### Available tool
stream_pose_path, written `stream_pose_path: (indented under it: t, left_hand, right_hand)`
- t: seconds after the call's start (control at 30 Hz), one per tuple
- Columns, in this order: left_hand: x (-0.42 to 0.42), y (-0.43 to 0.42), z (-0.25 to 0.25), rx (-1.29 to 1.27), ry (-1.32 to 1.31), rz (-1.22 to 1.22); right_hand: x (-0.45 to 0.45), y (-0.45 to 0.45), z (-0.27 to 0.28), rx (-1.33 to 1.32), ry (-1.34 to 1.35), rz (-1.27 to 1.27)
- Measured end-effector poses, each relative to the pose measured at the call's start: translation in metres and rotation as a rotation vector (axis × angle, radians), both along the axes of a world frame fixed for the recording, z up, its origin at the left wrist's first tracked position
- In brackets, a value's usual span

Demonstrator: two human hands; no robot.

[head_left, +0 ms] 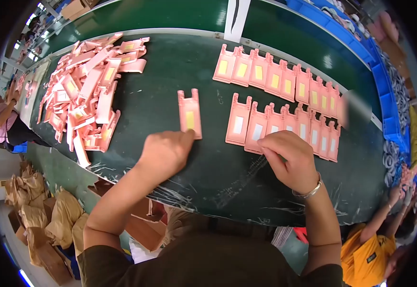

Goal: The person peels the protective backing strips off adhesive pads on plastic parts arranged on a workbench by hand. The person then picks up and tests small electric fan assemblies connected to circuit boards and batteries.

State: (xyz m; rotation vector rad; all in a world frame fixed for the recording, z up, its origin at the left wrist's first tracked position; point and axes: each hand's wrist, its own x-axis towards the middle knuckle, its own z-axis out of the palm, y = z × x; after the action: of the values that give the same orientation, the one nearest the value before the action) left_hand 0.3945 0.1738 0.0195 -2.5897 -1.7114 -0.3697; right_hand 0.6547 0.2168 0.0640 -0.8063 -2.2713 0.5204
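Observation:
My left hand [166, 152] is closed, with its fingertips at the lower end of a single pink plastic piece [189, 107] that bears a yellow rectangle. My right hand [292, 160] has its fingers pinched over the lower row of pink pieces with white rectangles [237, 125]; anything between the fingertips is too small to make out. Above that row lies another row of pink pieces with yellow rectangles [242, 70]. A heap of similar pink pieces [86, 81] lies at the left of the dark green table [160, 62].
Blue bins [388, 103] line the right and far right edge. Brown bags [65, 215] and an open cardboard box [144, 229] stand below the table's left side. One person [0, 119] is at the far left; another in a yellow shirt [368, 256] is at the lower right.

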Motion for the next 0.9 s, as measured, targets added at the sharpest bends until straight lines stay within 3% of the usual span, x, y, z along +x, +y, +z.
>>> stream_pose_path:
  t: [0.2,0.3,0.37,0.57,0.63,0.7,0.73,0.8,0.87,0.9]
  left_hand:
    - [0.029,0.021,-0.002,0.031,-0.081,-0.234]
    - [0.013,0.035,0.012,0.032,-0.33,-0.285]
    - [-0.001,0.045,0.033,-0.153,-0.297,-0.156]
    - [-0.001,0.073,0.018,-0.276,-0.097,-0.224]
    - [0.001,0.072,0.023,-0.359,-0.111,-0.208]
    - [0.003,0.075,0.018,-0.374,-0.172,-0.239]
    - [0.003,0.077,0.015,-0.422,-0.201,-0.238]
    - [0.001,0.08,0.006,-0.394,-0.248,-0.283]
    - [0.003,0.082,-0.001,-0.345,-0.323,-0.316]
    - [0.002,0.083,-0.001,-0.378,-0.393,-0.344]
  right_hand:
    - [-0.008,0.01,0.0,-0.009,0.042,-0.008]
    - [-0.014,0.021,-0.009,-0.022,0.026,0.004]
    - [-0.022,0.028,-0.014,0.006,-0.098,-0.023]
    - [-0.066,0.048,-0.035,0.209,-0.426,0.107]
    - [-0.073,0.045,-0.028,0.061,-0.593,0.105]
    - [-0.074,0.042,-0.023,0.116,-0.539,0.138]
    - [-0.078,0.04,-0.019,-0.032,-0.567,0.142]
    - [-0.091,0.033,-0.04,0.014,-0.417,-0.085]
    - [-0.106,0.044,-0.065,-0.047,-0.541,0.022]
    - [-0.12,0.044,-0.101,0.124,-0.39,-0.237]
